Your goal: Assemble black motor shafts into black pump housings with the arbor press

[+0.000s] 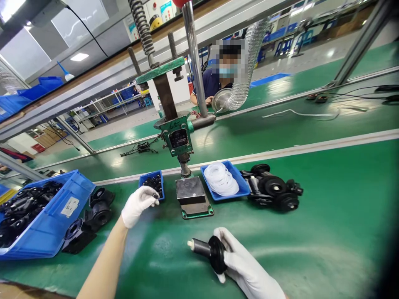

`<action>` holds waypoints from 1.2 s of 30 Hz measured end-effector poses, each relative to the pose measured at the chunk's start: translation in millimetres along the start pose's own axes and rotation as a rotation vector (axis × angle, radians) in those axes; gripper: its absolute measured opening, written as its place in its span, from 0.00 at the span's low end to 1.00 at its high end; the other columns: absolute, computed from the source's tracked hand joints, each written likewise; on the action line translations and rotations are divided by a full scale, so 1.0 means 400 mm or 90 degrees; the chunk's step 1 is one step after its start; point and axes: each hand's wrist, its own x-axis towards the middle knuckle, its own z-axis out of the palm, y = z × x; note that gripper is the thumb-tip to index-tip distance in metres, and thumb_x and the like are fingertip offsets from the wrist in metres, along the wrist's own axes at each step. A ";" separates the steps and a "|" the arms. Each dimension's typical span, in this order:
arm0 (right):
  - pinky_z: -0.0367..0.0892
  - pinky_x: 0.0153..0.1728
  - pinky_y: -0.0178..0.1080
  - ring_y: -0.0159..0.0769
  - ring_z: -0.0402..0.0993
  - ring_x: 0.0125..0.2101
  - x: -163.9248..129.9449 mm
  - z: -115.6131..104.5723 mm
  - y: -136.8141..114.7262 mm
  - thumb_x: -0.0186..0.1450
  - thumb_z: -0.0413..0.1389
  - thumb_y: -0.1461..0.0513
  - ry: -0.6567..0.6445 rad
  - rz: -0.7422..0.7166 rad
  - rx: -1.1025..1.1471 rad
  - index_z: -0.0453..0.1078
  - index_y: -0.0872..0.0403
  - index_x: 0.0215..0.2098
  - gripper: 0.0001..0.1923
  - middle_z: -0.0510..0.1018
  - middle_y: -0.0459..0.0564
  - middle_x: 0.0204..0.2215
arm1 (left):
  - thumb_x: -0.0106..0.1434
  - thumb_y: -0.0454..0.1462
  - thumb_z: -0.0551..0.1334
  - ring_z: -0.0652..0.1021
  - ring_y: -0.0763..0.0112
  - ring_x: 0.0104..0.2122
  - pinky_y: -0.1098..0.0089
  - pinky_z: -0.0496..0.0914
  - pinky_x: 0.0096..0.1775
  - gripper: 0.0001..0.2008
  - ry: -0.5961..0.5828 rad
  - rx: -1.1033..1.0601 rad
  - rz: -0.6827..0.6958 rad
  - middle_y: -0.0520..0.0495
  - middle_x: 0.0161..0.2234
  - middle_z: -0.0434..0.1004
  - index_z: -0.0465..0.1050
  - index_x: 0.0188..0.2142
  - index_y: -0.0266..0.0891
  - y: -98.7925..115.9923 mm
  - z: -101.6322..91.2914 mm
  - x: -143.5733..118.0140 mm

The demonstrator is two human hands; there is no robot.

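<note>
The right hand (246,265) grips a black part (212,251) by its disc, in front of the press (190,195); it looks rigid, light and easily held there. The left hand (139,203) pinches a small piece at the bin (151,185) left of the press.

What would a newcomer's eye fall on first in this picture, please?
Probably the green press standing at the centre of the green table. Just before it, the gloved right hand holds a black part, while the gloved left hand pinches a small black piece at the small tray. A big blue bin of black parts sits far left, a tray of white rings right of the press.
</note>
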 end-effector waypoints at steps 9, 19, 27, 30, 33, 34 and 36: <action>0.68 0.44 0.46 0.39 0.70 0.37 0.000 0.011 0.037 0.49 0.51 0.70 0.137 -0.147 -0.569 0.61 0.51 0.48 0.27 0.71 0.48 0.37 | 0.55 0.37 0.71 0.76 0.73 0.37 0.73 0.73 0.40 0.16 -0.041 -0.653 -0.204 0.44 0.42 0.72 0.74 0.44 0.39 0.014 0.223 -0.144; 0.70 0.46 0.49 0.46 0.70 0.43 -0.010 0.039 0.061 0.51 0.51 0.71 0.056 -0.306 -0.840 0.37 0.48 0.70 0.52 0.68 0.56 0.48 | 0.47 0.42 0.77 0.71 0.78 0.26 0.76 0.66 0.29 0.20 -0.025 -0.547 -0.183 0.50 0.29 0.73 0.78 0.37 0.37 0.049 0.305 -0.161; 0.69 0.40 0.47 0.45 0.69 0.39 -0.011 0.106 0.027 0.51 0.51 0.70 0.022 -0.255 -0.932 0.36 0.46 0.70 0.52 0.67 0.52 0.42 | 0.42 0.48 0.77 0.68 0.78 0.21 0.75 0.66 0.25 0.21 0.067 -0.447 -0.120 0.54 0.24 0.70 0.76 0.28 0.38 0.066 0.305 -0.176; 0.69 0.41 0.47 0.46 0.68 0.39 -0.005 0.117 0.020 0.51 0.50 0.70 0.054 -0.291 -0.950 0.30 0.49 0.71 0.54 0.68 0.53 0.42 | 0.41 0.46 0.78 0.70 0.77 0.21 0.75 0.68 0.25 0.20 0.099 -0.455 -0.092 0.56 0.24 0.70 0.73 0.25 0.39 0.065 0.309 -0.187; 0.67 0.37 0.49 0.48 0.67 0.37 0.000 0.130 0.024 0.52 0.50 0.71 0.101 -0.336 -1.051 0.29 0.52 0.71 0.53 0.68 0.55 0.40 | 0.41 0.44 0.78 0.73 0.75 0.23 0.74 0.70 0.27 0.17 0.155 -0.446 -0.075 0.54 0.27 0.74 0.77 0.27 0.41 0.058 0.311 -0.198; 0.67 0.36 0.49 0.48 0.67 0.36 0.001 0.134 0.026 0.53 0.50 0.71 0.118 -0.345 -1.086 0.29 0.53 0.71 0.52 0.69 0.56 0.40 | 0.40 0.44 0.78 0.73 0.74 0.23 0.73 0.71 0.27 0.17 0.173 -0.444 -0.073 0.54 0.28 0.75 0.78 0.28 0.41 0.054 0.312 -0.201; 0.66 0.34 0.48 0.47 0.67 0.34 0.003 0.144 0.028 0.54 0.50 0.71 0.153 -0.352 -1.135 0.30 0.55 0.70 0.50 0.69 0.56 0.39 | 0.40 0.42 0.79 0.74 0.74 0.24 0.73 0.72 0.29 0.17 0.196 -0.453 -0.071 0.53 0.29 0.76 0.80 0.30 0.43 0.049 0.315 -0.208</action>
